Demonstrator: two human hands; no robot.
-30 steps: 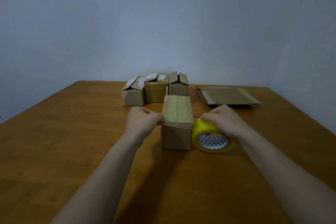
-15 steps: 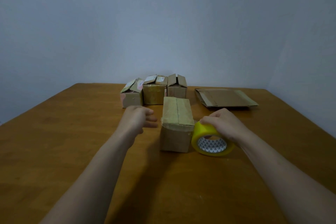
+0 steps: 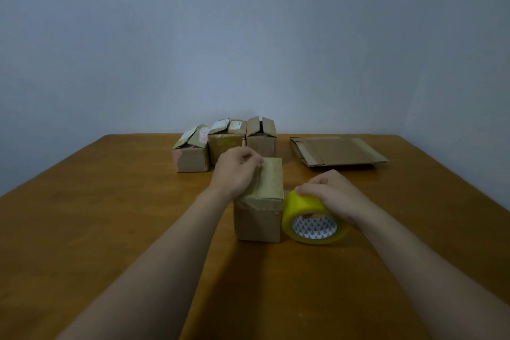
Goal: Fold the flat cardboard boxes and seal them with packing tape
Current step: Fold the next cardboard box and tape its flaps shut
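Observation:
A small closed cardboard box (image 3: 262, 218) stands on the wooden table (image 3: 110, 201) in front of me, with tape along its top seam. My left hand (image 3: 237, 174) lies over the left part of the box's top, fingers curled down onto it near the seam. Just right of the box a yellow roll of packing tape (image 3: 303, 207) stands on edge on the table. My right hand (image 3: 331, 193) grips the roll from above. A stack of flat cardboard boxes (image 3: 339, 150) lies at the far right.
Three folded boxes (image 3: 226, 143) with partly raised flaps stand in a row behind the near box, close to the table's far edge. A pale wall rises behind the table. The table's right edge runs close to the flat stack.
My left hand drew back from the box's left top edge, then came forward onto the box's top. My right hand has stayed on the tape roll.

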